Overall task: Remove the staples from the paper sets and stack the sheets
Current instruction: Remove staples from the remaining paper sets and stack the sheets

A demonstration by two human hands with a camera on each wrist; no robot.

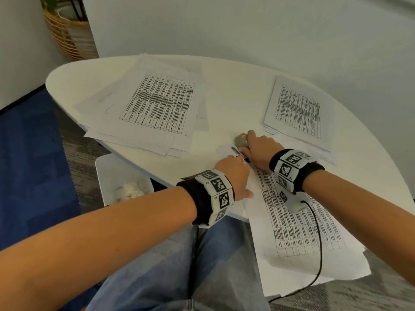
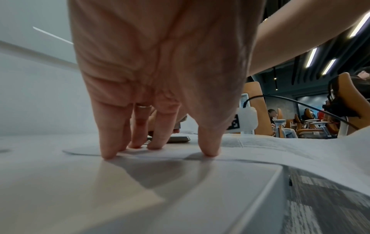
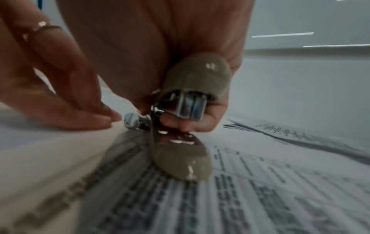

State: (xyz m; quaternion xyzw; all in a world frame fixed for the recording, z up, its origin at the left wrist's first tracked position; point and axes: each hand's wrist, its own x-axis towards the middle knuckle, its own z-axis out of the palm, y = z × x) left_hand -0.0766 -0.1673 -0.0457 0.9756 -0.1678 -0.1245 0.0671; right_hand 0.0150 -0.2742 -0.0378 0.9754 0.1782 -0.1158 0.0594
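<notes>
A printed, table-covered paper set (image 1: 296, 232) lies at the near edge of the white table (image 1: 224, 90) and hangs over it. My left hand (image 1: 233, 173) presses straight fingertips (image 2: 156, 147) onto the set's top corner. Just beyond it, my right hand (image 1: 258, 149) grips a taupe staple remover (image 1: 241, 140). In the right wrist view the staple remover (image 3: 192, 114) has its metal claws down at the corner of the paper set (image 3: 240, 197), close to the left hand's fingers (image 3: 80, 95). No staple can be made out.
A loose, fanned pile of sheets (image 1: 152, 108) lies at the table's left and a neater stack (image 1: 301, 111) at the right. A white bin (image 1: 121, 176) with crumpled paper stands under the table edge. A black cable (image 1: 318, 243) crosses the paper set.
</notes>
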